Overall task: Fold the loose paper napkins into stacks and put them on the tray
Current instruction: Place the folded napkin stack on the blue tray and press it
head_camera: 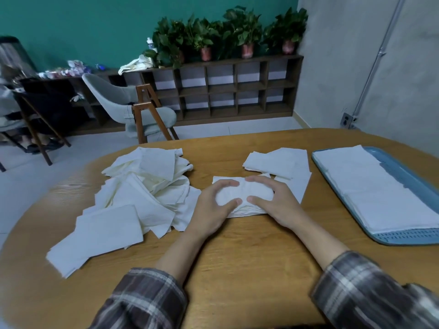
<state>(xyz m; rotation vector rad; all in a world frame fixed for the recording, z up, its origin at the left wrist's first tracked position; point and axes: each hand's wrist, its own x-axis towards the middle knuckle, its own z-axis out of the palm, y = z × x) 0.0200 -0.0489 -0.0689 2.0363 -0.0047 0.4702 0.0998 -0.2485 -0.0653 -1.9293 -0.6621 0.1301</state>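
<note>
Plaid sleeves [147,302] at bottom edge, both forearms reaching forward over the wooden tabletop [240,257].

Left hand [210,210] and right hand [275,203] meet at mid-table on one small folded stack [242,198] of white napkins. Each hand grips one end of it: fingers [226,184] curled over the far edge, thumbs on the near edge, thumb tips almost touching. The stack rests on the tabletop and bulges slightly between the hands.

Loose napkins [142,193]: an untidy heap left of the hands, sheets overlapping at odd angles, its nearest edge just beside the left hand. A second, smaller group of napkins [282,162] lies behind and right of the held stack, partly under it.

Blue tray [403,237] at right, well apart from the hands. It carries flat napkin stacks [365,186] laid end to end, covering most of its surface; a strip of blue shows along the far side.

Background: pale chair [133,108] with wooden legs, low cubby shelf [237,86], potted plants [240,32] on top.
</note>
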